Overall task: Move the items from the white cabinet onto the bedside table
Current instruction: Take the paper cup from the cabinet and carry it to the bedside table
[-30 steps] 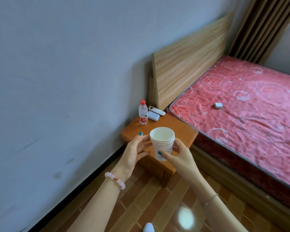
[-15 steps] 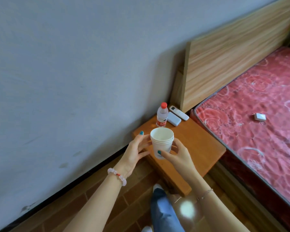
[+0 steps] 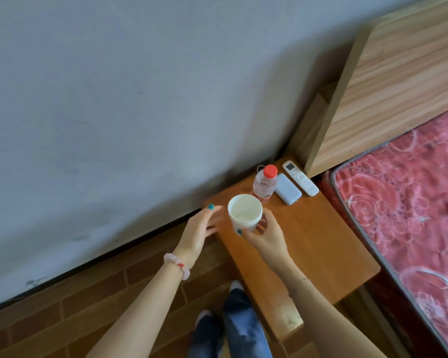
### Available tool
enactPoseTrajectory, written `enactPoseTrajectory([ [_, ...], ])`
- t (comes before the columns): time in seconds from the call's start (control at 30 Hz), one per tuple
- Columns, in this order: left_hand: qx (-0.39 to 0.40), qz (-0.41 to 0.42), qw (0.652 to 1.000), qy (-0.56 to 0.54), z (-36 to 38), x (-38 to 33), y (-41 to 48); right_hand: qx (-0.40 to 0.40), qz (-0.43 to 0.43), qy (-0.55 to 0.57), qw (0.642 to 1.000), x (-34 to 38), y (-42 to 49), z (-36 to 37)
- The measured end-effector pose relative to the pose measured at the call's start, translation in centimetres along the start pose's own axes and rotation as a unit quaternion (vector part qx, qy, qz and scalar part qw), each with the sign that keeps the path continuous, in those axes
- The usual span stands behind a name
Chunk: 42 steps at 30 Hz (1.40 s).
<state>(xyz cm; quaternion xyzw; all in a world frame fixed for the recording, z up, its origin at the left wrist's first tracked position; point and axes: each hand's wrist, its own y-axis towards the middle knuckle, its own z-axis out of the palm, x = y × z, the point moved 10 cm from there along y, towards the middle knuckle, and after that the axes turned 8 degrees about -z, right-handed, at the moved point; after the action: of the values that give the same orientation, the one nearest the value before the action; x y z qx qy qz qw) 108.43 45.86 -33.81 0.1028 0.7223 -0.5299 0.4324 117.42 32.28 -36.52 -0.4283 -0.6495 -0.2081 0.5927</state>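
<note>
Head view: the right hand (image 3: pixel 265 235) grips a white paper cup (image 3: pixel 245 213) by its lower wall, above the bedside table (image 3: pixel 318 241). The left hand (image 3: pixel 199 231) is open, fingers straight, just left of the cup and seemingly not touching it. The cup should go down level on bare wood, short of the water bottle (image 3: pixel 265 183) just beyond the right hand. The cup looks empty; how full the bottle is cannot be told.
</note>
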Motion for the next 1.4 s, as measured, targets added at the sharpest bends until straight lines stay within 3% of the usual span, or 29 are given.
enactPoseTrajectory([
  [0.13, -0.057, 0.043, 0.996, 0.050, -2.3, 1.0, 2.7, -0.004, 0.027, -0.005, 1.000, -4.0, 3.0, 0.8],
  [0.23, -0.107, 0.097, 0.976, 0.162, -3.7, 0.9, 3.5, 0.002, 0.025, -0.016, 1.000, -6.5, 5.2, 1.8],
  [0.3, -0.136, 0.155, 0.933, 0.296, -3.7, 0.0, 3.7, 0.003, 0.021, -0.031, 0.999, -8.0, 6.8, 2.4],
  [0.37, -0.155, 0.220, 0.866, 0.420, -3.1, -0.8, 3.8, 0.000, 0.017, -0.050, 0.999, -9.3, 8.0, 3.0],
  [0.43, -0.158, 0.264, 0.813, 0.494, -2.5, -0.9, 4.1, -0.003, 0.009, -0.069, 0.998, -10.3, 8.9, 3.6],
  [0.57, -0.163, 0.272, 0.775, 0.547, -2.6, 0.2, 5.1, -0.012, -0.008, -0.100, 0.995, -11.8, 9.6, 4.4],
  [0.7, -0.166, 0.273, 0.762, 0.564, -2.8, 1.5, 5.4, -0.020, -0.011, -0.114, 0.993, -12.5, 9.8, 4.7],
  [1.03, -0.155, 0.237, 0.768, 0.574, -3.7, 1.0, 3.5, -0.013, 0.029, -0.211, 0.977, -11.4, 7.5, 2.9],
  [1.2, -0.152, 0.243, 0.761, 0.582, -3.1, -2.3, 0.0, -0.018, 0.013, -0.271, 0.962, -5.5, 3.4, 0.4],
  [1.4, -0.156, 0.319, 0.741, 0.569, -1.5, -8.3, -6.6, -0.055, -0.085, -0.373, 0.922, 5.9, -1.6, -3.8],
])
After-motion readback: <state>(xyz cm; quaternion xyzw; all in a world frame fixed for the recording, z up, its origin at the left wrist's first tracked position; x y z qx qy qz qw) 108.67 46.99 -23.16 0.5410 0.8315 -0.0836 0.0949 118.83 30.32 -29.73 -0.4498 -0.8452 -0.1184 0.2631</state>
